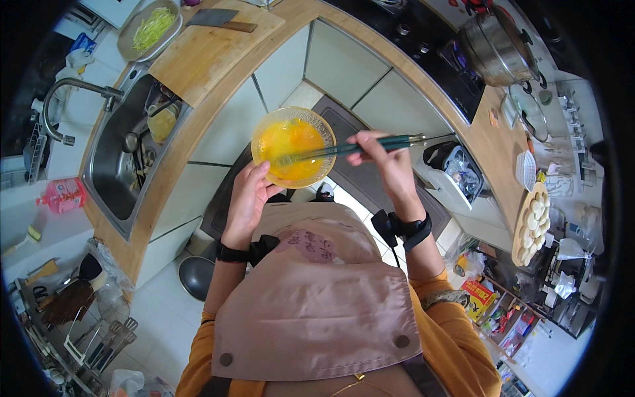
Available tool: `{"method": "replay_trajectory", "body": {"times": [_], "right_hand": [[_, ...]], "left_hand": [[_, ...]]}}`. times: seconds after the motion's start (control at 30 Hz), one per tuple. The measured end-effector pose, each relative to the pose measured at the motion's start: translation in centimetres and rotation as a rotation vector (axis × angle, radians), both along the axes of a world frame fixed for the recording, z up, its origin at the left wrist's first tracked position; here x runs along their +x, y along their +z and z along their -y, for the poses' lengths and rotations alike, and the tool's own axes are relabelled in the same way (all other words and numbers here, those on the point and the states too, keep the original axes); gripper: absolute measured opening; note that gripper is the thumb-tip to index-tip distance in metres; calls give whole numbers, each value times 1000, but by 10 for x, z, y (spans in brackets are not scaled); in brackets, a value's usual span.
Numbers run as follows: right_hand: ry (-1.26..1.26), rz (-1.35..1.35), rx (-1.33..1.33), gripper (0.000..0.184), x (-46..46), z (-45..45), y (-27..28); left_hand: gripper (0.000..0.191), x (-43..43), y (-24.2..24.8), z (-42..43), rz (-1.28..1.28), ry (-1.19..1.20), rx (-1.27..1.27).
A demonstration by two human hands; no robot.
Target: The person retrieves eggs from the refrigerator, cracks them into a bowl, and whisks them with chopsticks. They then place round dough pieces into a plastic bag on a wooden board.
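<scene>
My left hand [252, 193] grips the near left rim of a patterned glass bowl [325, 130], thumb over the edge. Partly mixed yellow egg [292, 144] fills its lower part, with a more orange patch of yolk toward the far right. In my right hand [384, 161] is a pair of dark green chopsticks [347, 149] with metallic ends pointing right. Their tips dip into the egg near the bowl's middle and look blurred. The bowl is held up in the air in front of my apron [317, 307].
At left, a steel sink [111, 173] holds utensils. A cleaver [213, 19] lies on a wooden cutting board [223, 49] beside a dish of green shreds [155, 30]. A steamer pot [496, 49] stands over a blue flame. Round dough pieces [536, 218] sit on a board, far right.
</scene>
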State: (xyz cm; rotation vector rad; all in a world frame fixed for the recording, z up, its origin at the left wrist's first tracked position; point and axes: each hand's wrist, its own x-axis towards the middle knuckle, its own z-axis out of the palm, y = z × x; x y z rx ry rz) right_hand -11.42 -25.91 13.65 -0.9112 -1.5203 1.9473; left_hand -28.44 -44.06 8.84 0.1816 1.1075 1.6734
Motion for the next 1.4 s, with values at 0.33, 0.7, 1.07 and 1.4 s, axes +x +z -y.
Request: {"method": "replay_trajectory", "body": {"times": [0.33, 0.7, 1.07, 1.4], "right_hand": [[-136, -41, 110, 23, -1, 7, 0], [-138, -38, 250, 22, 1, 12, 18], [-128, 72, 318, 21, 2, 8, 29], [-48, 105, 178, 21, 3, 12, 19]], "left_hand": [[42, -2, 1, -1, 46, 16, 29], [41, -5, 0, 1, 29, 23, 28], [41, -6, -2, 3, 50, 46, 2], [41, -7, -5, 5, 37, 28, 27]]}}
